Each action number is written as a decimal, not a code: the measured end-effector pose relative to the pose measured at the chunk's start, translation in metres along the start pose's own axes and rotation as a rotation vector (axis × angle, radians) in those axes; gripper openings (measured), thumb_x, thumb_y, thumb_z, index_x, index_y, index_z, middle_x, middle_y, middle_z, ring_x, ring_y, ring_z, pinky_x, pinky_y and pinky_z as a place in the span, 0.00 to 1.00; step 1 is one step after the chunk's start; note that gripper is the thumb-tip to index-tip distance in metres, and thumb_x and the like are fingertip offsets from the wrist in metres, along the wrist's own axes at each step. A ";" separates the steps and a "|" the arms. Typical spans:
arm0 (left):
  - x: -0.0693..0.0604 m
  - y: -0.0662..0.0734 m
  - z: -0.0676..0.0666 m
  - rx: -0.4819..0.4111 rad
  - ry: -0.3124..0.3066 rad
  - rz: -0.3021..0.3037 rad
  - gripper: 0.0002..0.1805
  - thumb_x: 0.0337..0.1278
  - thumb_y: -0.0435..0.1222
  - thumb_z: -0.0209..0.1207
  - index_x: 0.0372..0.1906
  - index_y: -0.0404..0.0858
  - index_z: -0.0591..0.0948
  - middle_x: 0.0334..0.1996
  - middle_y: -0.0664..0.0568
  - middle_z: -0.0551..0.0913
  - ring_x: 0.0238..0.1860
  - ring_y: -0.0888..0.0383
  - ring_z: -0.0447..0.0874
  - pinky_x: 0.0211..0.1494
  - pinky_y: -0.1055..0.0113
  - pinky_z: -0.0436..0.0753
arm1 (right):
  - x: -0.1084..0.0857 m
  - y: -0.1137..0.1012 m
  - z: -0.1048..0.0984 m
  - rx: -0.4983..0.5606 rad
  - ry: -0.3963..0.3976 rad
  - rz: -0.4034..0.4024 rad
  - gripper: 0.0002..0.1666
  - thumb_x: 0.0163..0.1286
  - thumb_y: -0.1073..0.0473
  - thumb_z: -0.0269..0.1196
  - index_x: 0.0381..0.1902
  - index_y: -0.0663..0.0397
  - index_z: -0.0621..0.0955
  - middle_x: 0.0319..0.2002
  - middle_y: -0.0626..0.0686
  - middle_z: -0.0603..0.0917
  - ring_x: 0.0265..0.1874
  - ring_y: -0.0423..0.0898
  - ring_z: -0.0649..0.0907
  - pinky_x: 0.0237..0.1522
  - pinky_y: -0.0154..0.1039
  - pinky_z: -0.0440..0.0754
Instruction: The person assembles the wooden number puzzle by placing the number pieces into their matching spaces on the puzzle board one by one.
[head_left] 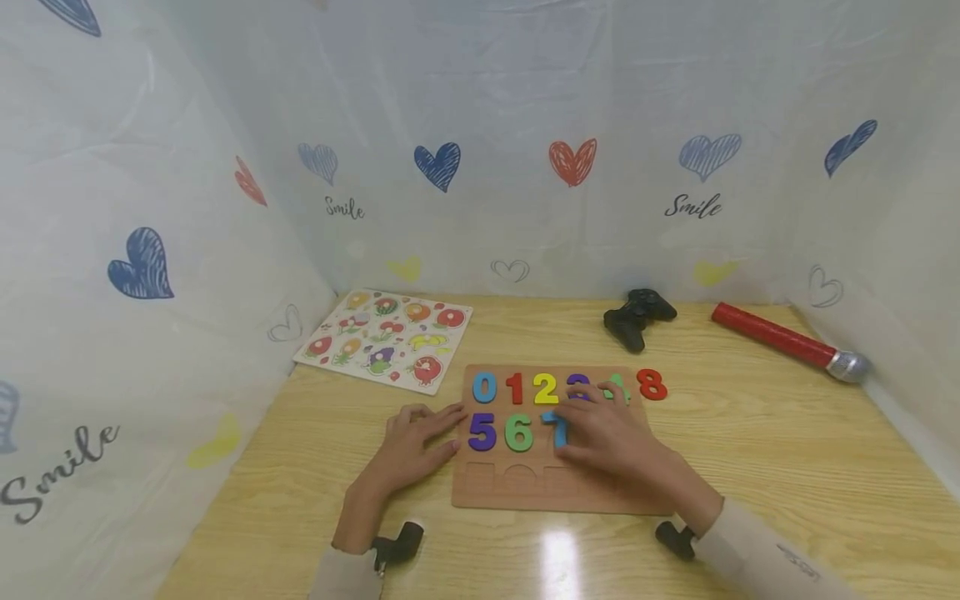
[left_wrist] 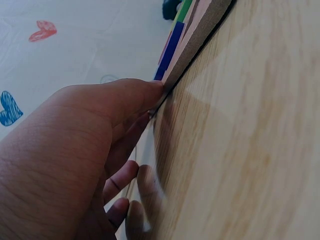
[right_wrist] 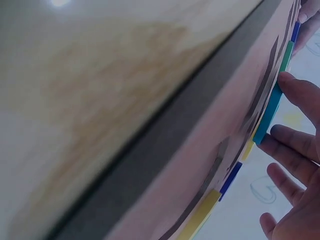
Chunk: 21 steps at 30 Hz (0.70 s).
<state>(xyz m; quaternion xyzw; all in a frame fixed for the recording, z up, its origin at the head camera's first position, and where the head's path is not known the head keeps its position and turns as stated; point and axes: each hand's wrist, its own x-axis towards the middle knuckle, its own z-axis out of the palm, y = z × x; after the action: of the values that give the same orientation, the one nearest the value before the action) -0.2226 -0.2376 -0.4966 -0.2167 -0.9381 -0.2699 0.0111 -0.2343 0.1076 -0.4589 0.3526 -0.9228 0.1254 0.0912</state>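
A wooden number board (head_left: 487,497) lies on the table, with a 0, 1, 2, 3 and 4 in its top row. Below them are a purple 5 (head_left: 482,432), a green 6 (head_left: 519,432) and a blue 7 (head_left: 559,432). My right hand (head_left: 615,437) pinches the 7 between thumb and fingers, partly covering the 3 and 4; in the right wrist view the piece (right_wrist: 270,112) shows edge-on. My left hand (head_left: 412,443) touches the board's left edge with extended fingers. The bottom row shows bare recesses at left; its right part is hidden.
A red 8 (head_left: 652,385) lies beside the board's upper right corner. Behind are a fruit puzzle board (head_left: 360,371) at left, a black game controller (head_left: 640,318) and a red microphone (head_left: 776,333) at right. Printed curtains (head_left: 502,225) enclose the wooden table (head_left: 300,500).
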 end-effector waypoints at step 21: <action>0.001 -0.001 0.001 0.008 0.007 0.008 0.27 0.69 0.53 0.57 0.70 0.56 0.74 0.71 0.65 0.69 0.61 0.49 0.63 0.56 0.48 0.58 | -0.006 0.012 -0.005 0.041 0.023 0.046 0.25 0.59 0.43 0.74 0.51 0.47 0.86 0.50 0.44 0.86 0.62 0.56 0.72 0.62 0.68 0.50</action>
<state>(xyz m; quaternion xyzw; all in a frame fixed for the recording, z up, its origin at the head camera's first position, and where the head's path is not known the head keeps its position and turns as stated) -0.2240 -0.2370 -0.4973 -0.2197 -0.9382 -0.2669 0.0163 -0.2376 0.1215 -0.4581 0.3315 -0.9268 0.1507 0.0916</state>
